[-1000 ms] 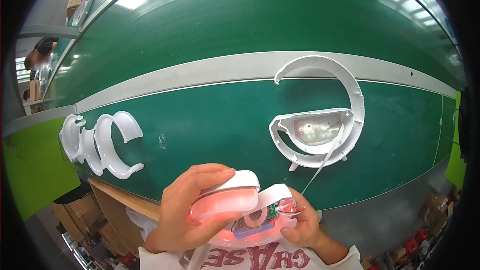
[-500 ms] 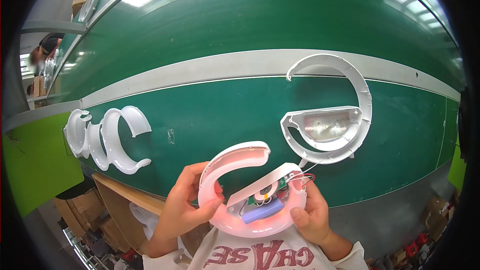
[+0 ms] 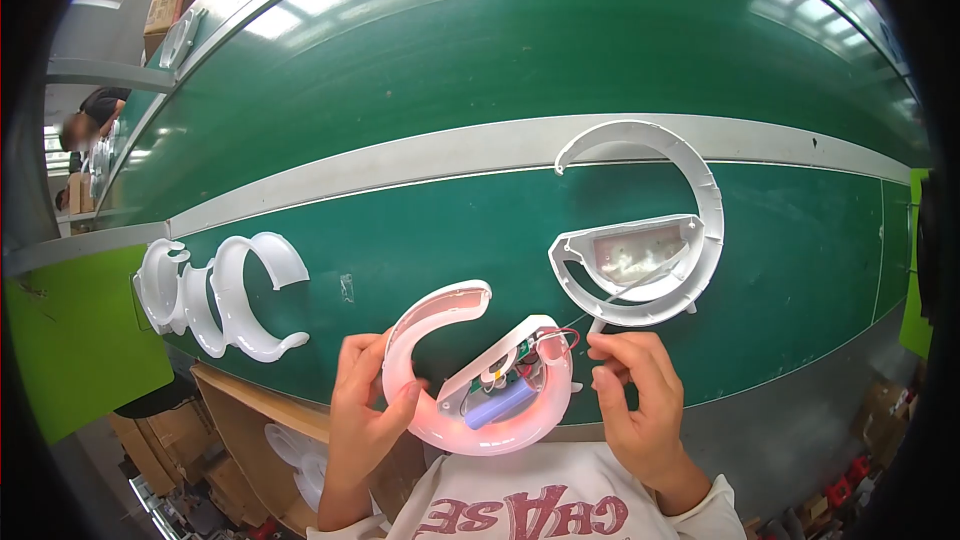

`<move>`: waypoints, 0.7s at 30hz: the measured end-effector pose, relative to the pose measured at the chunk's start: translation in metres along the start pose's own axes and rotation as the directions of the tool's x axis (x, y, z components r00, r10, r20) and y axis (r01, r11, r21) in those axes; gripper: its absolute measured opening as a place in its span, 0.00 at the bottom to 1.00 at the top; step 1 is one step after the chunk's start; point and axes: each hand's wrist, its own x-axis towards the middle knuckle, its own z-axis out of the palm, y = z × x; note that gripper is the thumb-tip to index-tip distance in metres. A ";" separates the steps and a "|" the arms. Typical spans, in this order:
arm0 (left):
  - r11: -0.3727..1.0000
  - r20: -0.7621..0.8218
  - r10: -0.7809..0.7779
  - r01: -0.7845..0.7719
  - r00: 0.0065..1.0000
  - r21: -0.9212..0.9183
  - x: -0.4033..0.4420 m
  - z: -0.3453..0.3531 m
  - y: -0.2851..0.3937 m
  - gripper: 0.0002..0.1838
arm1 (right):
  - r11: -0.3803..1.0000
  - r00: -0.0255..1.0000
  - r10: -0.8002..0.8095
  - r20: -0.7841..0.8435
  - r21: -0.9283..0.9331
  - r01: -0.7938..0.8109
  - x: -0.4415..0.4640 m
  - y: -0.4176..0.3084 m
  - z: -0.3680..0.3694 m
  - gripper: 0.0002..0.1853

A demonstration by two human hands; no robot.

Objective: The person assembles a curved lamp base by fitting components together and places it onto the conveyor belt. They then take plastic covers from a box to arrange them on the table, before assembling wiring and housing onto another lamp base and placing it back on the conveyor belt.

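My left hand [image 3: 372, 405] grips the left side of a glowing pink-white curved lamp housing [image 3: 505, 435], thumb inside the curve and fingers behind. Inside its open compartment are a blue-purple cylindrical battery [image 3: 501, 403], a partly hidden green circuit board [image 3: 522, 348] and red and white wires [image 3: 562, 337]. To its right, my right hand [image 3: 640, 390] is off the housing, fingers curled and thumb apart from the index finger. Its index fingertip is at a small white prong below the larger white ring-shaped shell [image 3: 712, 230]. A thin pale strand runs between the housing and that shell.
Several white curved shells [image 3: 235, 300] lie on the green table [image 3: 420, 230] at left. A grey strip [image 3: 400, 155] crosses the table. Below the near edge stands a cardboard box [image 3: 235, 415] holding translucent pieces. Another person [image 3: 95, 120] is at the far left.
My right hand has let go of the lamp housing and moved up beside the ring-shaped shell. The housing, still in my left hand, has shifted left in view.
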 end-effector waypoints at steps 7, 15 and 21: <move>0.870 -0.044 0.291 -0.245 0.956 0.429 0.017 -0.008 0.015 0.32 | 0.998 0.999 0.027 0.038 0.060 -0.029 0.018 -0.002 0.010 0.14; 0.688 0.227 0.611 -0.650 0.759 0.322 0.056 0.019 0.071 0.24 | 0.995 0.996 -0.084 0.005 0.059 0.083 0.027 0.008 0.019 0.11; 0.682 0.346 0.614 -0.697 0.710 0.220 0.068 0.046 0.082 0.24 | 0.972 0.973 -0.230 0.015 -0.038 0.230 0.032 0.014 0.015 0.14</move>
